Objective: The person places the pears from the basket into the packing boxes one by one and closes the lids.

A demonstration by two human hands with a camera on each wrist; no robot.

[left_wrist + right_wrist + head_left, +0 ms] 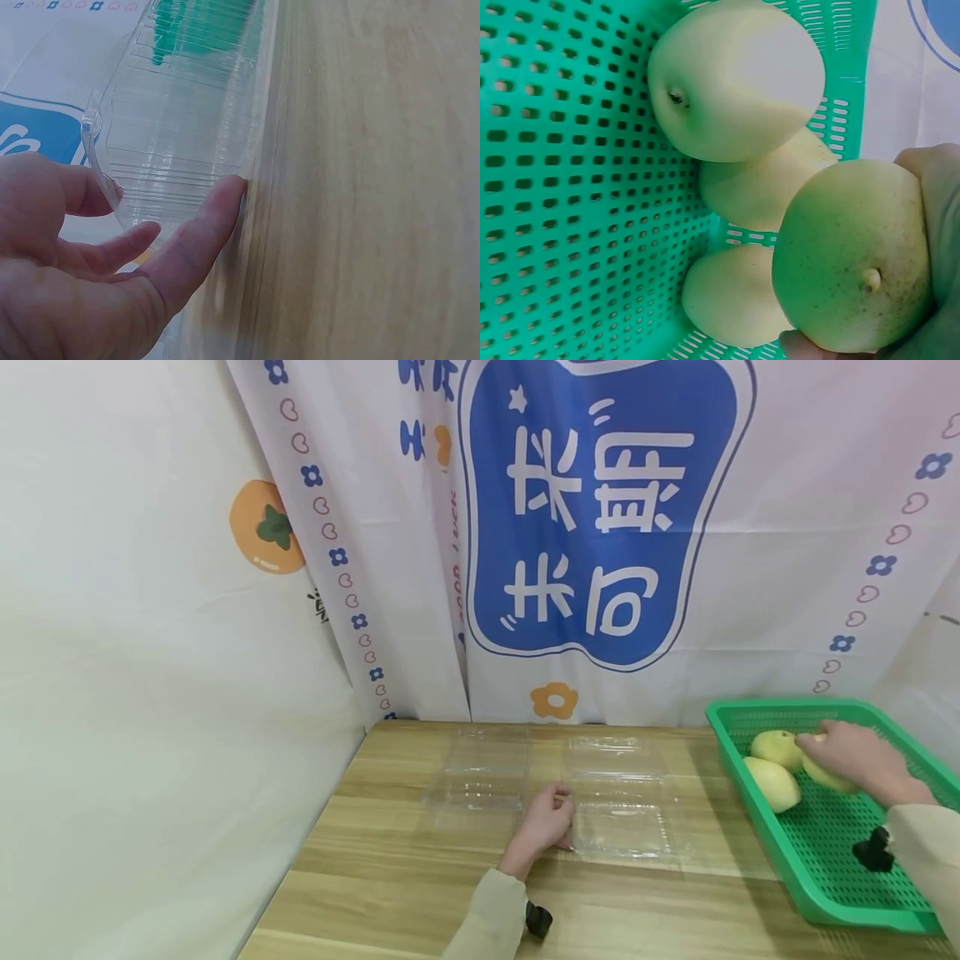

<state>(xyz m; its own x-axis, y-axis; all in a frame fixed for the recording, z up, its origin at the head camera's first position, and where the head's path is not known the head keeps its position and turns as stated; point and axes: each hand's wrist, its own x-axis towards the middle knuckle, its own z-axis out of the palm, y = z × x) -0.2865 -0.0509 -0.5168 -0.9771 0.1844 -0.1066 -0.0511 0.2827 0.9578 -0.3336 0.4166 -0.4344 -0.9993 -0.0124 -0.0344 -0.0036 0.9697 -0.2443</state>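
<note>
- Head view: the left hand (550, 821) rests at the near left edge of a clear plastic clamshell box (558, 793) lying open on the wooden table (390, 868); at the far right the right hand (855, 756) reaches into a green basket (832, 868) among pale pears
- Left wrist view: curled fingers (202, 225) pinch the box rim (101, 161)
- Right wrist view: fingers wrap one speckled pear (851, 259), three other pears (735, 79) just beside it in the basket

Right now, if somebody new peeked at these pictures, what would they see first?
Probably the bright green basket at the table's right edge, with pale yellow pears in it. The right hand grips one pear there. Mid-table, the left hand holds the edge of a clear plastic box lying open, under a big blue sign on the curtain.
</note>
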